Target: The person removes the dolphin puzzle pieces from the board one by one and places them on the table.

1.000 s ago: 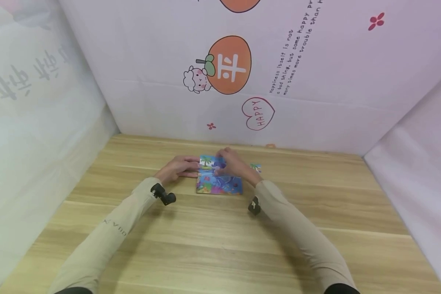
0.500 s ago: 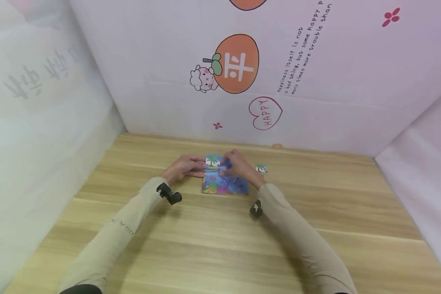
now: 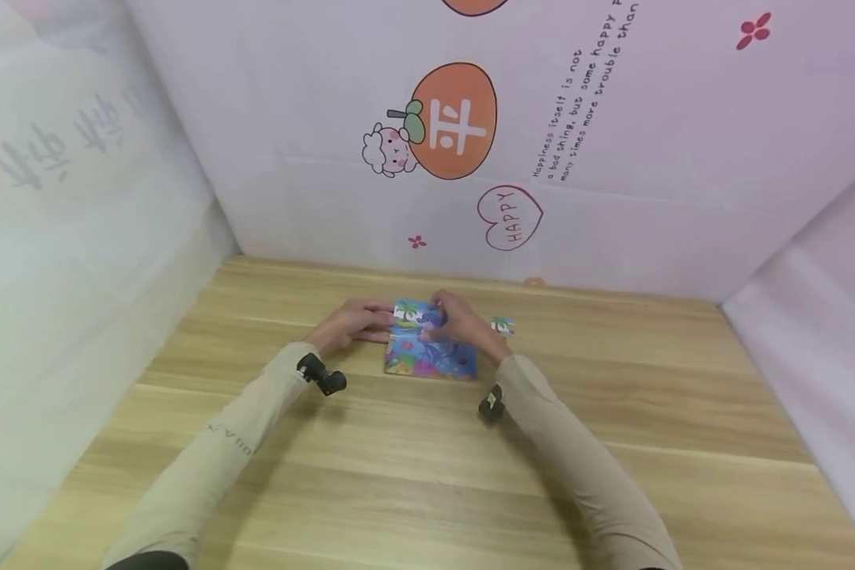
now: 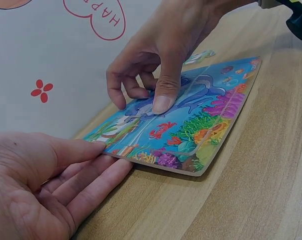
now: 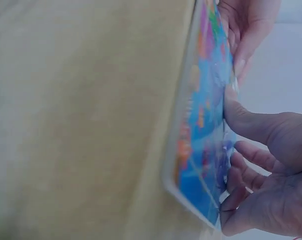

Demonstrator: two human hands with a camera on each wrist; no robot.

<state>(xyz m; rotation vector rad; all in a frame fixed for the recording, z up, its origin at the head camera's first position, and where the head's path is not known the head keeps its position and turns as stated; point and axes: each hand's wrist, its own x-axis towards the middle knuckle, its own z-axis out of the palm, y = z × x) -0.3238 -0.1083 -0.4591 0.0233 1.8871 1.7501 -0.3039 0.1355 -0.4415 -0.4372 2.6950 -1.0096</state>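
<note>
A jigsaw puzzle board (image 3: 427, 362) with a bright undersea picture lies on the wooden table. Its red crab (image 4: 162, 130), coral and blue dolphin show clearly in the left wrist view. My left hand (image 3: 342, 324) is at the board's left side, its fairly straight fingers touching the edge. Over the board's upper part, my right hand (image 3: 465, 323) has thumb and curled fingers on either side of a purple-blue dolphin piece (image 3: 433, 320), seemingly pinching it against the board. The hand partly hides that piece. A loose puzzle piece (image 3: 502, 325) with a palm tree lies to the right.
White printed cloth (image 3: 313, 190) stands as a wall just behind the table, and more cloth (image 3: 93, 261) hangs at the left and right. The wooden tabletop (image 3: 399, 475) stretches from the board toward me, under both forearms.
The head view has shifted slightly. Both hands keep nearly the same places at the board, with only small finger movement in the right hand; the loose piece has not moved.
</note>
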